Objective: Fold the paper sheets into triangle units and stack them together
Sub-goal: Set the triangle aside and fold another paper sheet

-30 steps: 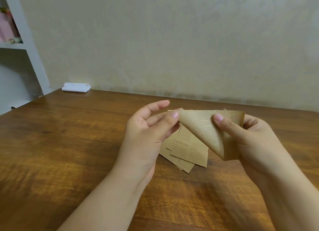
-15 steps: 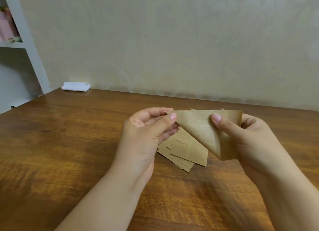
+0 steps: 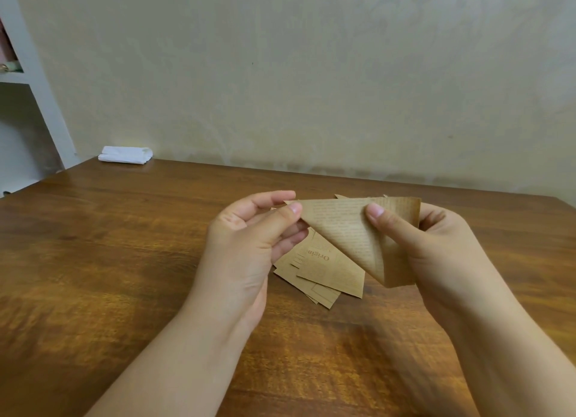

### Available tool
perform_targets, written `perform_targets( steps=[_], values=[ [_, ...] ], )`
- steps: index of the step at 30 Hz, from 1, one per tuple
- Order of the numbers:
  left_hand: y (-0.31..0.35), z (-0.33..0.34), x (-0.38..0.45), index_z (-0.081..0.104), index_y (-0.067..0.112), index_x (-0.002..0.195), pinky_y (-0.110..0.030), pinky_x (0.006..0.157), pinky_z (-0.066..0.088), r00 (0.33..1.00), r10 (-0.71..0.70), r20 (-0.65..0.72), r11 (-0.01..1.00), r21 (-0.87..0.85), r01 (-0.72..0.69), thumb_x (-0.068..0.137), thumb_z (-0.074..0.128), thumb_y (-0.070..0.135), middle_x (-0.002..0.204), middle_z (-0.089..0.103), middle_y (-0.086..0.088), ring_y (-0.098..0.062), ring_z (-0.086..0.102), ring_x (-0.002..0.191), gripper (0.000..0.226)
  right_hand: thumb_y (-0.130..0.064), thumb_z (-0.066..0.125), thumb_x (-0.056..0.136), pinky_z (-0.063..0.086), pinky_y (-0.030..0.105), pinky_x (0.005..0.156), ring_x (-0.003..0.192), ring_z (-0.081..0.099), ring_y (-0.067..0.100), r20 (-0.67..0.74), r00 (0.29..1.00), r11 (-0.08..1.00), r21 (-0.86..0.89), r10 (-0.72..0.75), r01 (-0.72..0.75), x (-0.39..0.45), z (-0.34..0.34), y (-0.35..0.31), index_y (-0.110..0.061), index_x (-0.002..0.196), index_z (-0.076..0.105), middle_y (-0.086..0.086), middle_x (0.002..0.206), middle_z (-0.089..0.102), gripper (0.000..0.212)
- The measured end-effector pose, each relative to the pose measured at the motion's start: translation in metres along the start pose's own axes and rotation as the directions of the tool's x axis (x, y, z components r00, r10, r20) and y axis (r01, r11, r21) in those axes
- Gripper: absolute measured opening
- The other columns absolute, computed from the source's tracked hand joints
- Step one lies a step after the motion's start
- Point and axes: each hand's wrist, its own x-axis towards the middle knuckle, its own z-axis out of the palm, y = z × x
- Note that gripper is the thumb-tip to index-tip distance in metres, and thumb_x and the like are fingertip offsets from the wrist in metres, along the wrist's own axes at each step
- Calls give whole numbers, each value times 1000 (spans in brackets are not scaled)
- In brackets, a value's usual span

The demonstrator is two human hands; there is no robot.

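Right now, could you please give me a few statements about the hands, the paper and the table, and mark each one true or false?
1. Both hands hold one brown sheet above the table. True.
2. The left hand pinches the sheet's left corner. True.
3. The right hand lies flat on the table. False: it grips the sheet's right side.
4. More brown papers lie on the table beneath the sheet. True.
5. The white folded cloth sits beside the papers. False: it lies at the far left corner.

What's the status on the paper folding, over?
Left hand pinches folded brown sheet's left corner; right hand grips its right side. Paper pile on table below. Nothing blocking.
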Motion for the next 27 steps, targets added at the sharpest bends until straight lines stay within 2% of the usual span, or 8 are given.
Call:
perform_targets(
  steps=[4, 9, 15, 23, 27],
  values=[
    [1, 1, -1, 71, 8, 85, -23, 66, 59, 1000, -31, 3, 999, -18, 31, 63, 70, 10, 84, 76, -11, -17, 73, 75, 22, -45, 74, 54, 43, 16, 43, 52, 59, 5, -5, 1000, 1000, -3, -5, 5, 0, -1, 0, -19, 63, 73, -3, 60, 67, 28],
    [1, 1, -2, 67, 4, 94, -23, 68, 59, 998, -64, 9, 997, -43, 64, 77, 66, 1, 88, 76, -10, -19, 74, 83, 17, -42, 74, 59, 44, 16, 45, 54, 60, 5, -3, 1000, 1000, 0, -30, 30, 0, -1, 1, -20, 64, 73, -3, 62, 68, 23],
    [0, -2, 2, 66, 5, 87, -21, 62, 57, 993, -116, 33, 989, -83, 119, 62, 69, 9, 89, 76, -11, -17, 74, 78, 26, -40, 74, 60, 45, 16, 46, 56, 62, 5, -21, 998, 998, 6, -61, 61, -1, 0, 1, -19, 66, 74, -3, 64, 70, 22],
    [-1, -5, 4, 67, 7, 85, -23, 64, 58, 993, -112, 47, 986, -118, 117, 64, 66, 9, 89, 76, -12, -19, 74, 81, 21, -42, 74, 58, 46, 17, 45, 55, 61, 5, -37, 997, 998, -19, -66, 65, -1, 3, 3, -20, 64, 73, -2, 63, 69, 23],
    [-2, -4, 2, 67, 7, 90, -23, 66, 58, 994, -89, 67, 989, -116, 96, 68, 64, 12, 91, 76, -11, -19, 74, 84, 23, -44, 73, 57, 46, 16, 46, 55, 62, 3, -34, 998, 998, -14, -61, 60, -1, 3, 2, -24, 63, 74, -5, 63, 69, 20]
  ],
)
